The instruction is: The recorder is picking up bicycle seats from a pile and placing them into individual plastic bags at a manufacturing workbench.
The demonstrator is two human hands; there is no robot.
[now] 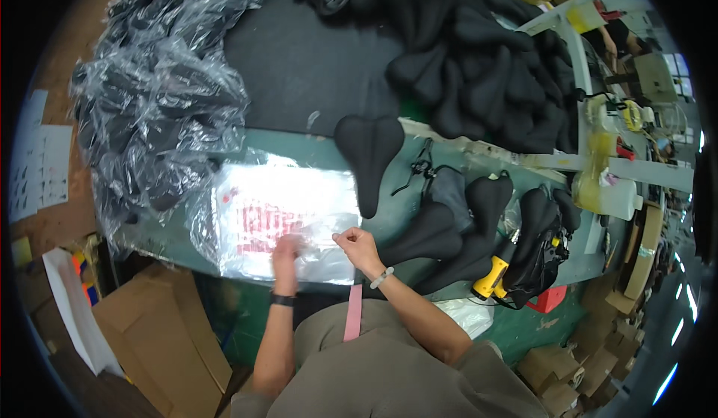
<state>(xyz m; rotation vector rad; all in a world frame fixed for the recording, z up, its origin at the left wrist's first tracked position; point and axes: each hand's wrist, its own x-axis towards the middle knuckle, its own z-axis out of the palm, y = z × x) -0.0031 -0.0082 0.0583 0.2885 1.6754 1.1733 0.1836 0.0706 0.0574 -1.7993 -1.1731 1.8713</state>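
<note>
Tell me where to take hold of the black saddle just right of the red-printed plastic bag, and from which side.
Take the black saddle by its narrow nose, probably from the near side with the right hand. The nose tapers toward the person, while the far end flares wide; green tabletop beside the nose leaves finger room.

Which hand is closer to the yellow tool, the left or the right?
Right. The right hand is left of the yellow tool, by the right edge of the shiny plastic bag; the left hand is farther left, over the bag.
</note>
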